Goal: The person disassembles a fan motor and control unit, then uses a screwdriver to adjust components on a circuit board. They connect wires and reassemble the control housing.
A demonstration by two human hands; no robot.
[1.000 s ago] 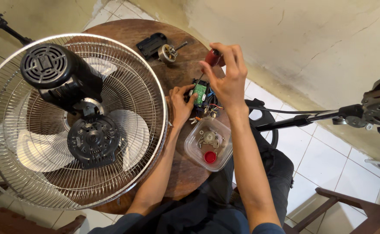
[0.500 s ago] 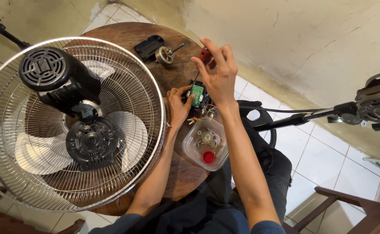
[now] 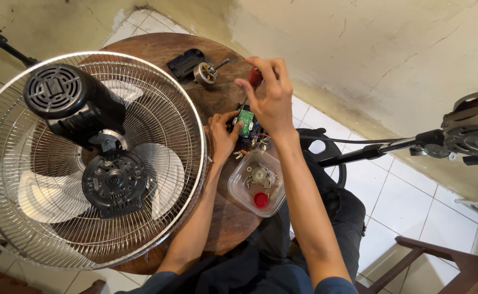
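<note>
While left hand [image 3: 222, 136] steadies circuit board [image 3: 245, 121], right hand [image 3: 269, 100] perhaps grips tool.

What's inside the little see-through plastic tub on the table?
The plastic tub holds a round red cap and small grey metal parts. The right hand's forearm covers its right edge, hiding anything there.

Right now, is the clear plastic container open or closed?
Open: the clear plastic container has no lid, and a red cap and metal parts lie exposed inside.
</note>
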